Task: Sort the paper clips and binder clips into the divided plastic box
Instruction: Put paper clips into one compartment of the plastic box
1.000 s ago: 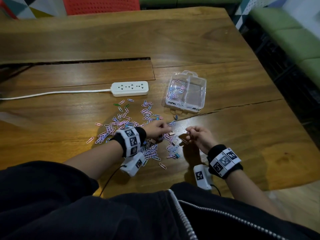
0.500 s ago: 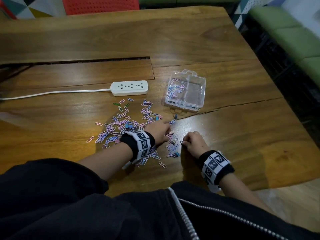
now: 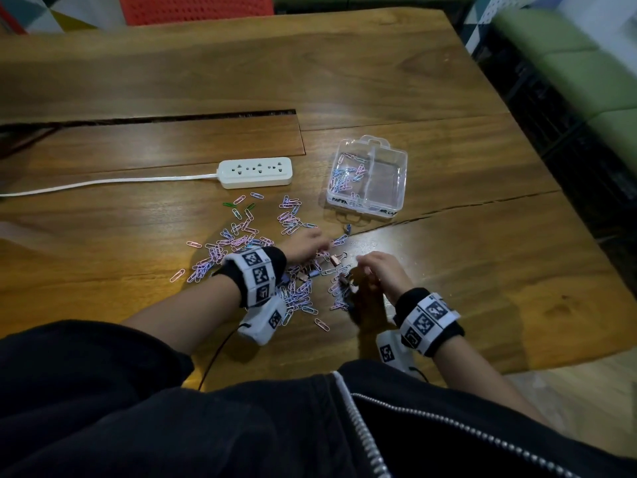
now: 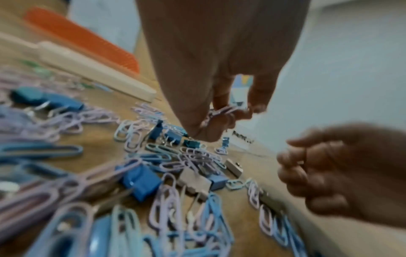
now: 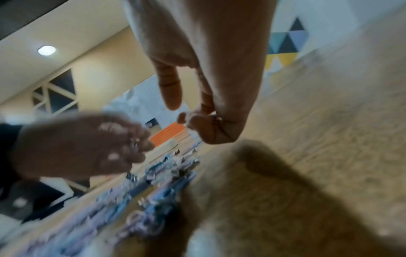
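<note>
The left hand (image 4: 211, 111) pinches light, slippery pastel wire paper clips (image 4: 222, 111) at their loops over the bench; the right hand (image 3: 382, 270) is curled, contents unclear.

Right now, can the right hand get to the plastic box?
Probably yes. The right hand hangs over the near edge of the clip pile, and only bare table lies between it and the plastic box, whose top is open.
</note>
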Action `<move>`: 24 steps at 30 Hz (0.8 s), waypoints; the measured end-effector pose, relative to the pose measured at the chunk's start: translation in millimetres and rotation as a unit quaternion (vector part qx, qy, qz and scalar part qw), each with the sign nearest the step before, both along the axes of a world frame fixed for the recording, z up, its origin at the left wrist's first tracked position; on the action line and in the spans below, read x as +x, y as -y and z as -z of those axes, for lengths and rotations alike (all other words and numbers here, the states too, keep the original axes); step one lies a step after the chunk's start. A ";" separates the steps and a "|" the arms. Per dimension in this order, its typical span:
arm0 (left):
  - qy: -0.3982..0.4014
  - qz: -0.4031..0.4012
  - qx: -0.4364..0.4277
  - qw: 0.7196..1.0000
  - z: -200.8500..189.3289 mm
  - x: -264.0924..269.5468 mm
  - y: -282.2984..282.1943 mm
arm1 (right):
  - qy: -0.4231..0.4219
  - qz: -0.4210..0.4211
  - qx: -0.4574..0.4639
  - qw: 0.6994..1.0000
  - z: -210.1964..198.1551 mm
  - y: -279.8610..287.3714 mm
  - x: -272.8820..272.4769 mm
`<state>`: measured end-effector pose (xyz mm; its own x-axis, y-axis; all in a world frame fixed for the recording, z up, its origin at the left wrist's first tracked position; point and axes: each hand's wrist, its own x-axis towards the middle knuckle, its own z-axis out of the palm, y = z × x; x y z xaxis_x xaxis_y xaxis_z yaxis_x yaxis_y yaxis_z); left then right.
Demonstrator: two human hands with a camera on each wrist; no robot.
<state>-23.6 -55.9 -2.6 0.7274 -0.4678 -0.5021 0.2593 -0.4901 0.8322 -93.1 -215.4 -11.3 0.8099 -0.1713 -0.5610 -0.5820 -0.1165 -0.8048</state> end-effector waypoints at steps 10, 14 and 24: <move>-0.118 -0.109 -0.087 0.983 -6.5 -5.7 1.0 | 0.020 -0.131 -0.262 0.956 6.8 3.7 -3.0; 0.194 0.126 0.244 0.942 3.2 -19.1 12.9 | 0.053 -0.157 -0.325 0.931 3.4 6.6 0.2; 0.255 0.197 0.343 0.882 8.3 -28.3 26.0 | 0.056 -0.225 -0.346 0.909 9.0 -9.1 11.6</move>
